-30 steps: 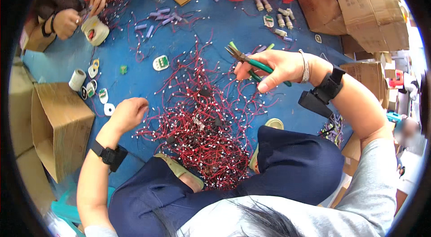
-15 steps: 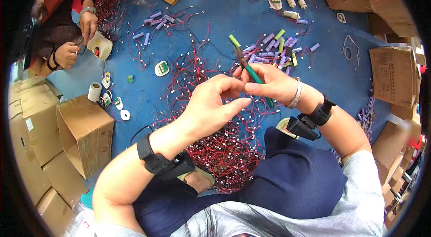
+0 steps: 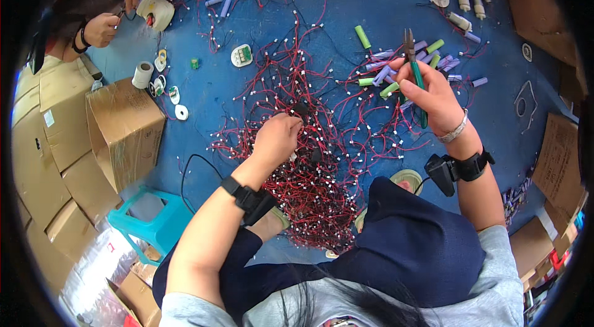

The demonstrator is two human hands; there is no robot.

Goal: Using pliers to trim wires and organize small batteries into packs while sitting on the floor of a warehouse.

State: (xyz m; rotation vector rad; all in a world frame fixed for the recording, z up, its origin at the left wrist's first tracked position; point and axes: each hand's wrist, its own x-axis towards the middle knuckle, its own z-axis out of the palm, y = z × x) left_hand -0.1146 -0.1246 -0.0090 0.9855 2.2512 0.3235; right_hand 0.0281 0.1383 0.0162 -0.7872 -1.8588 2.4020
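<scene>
At far left, a co-worker's hands (image 3: 102, 30) work beside a whitish container (image 3: 156, 10). The person's left hand (image 3: 276, 139) is over the heap of red and black wires (image 3: 312, 203), fingers curled together; whether a wire is pinched cannot be told. Well apart, the right hand (image 3: 438, 99) is closed around green-handled pliers (image 3: 417, 77), jaws pointing away, near purple and green cylinders (image 3: 435, 46).

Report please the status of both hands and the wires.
Left hand at tangled wires, grasp unclear. Right hand holds green-handled pliers. Purple cylinders near pliers.
</scene>
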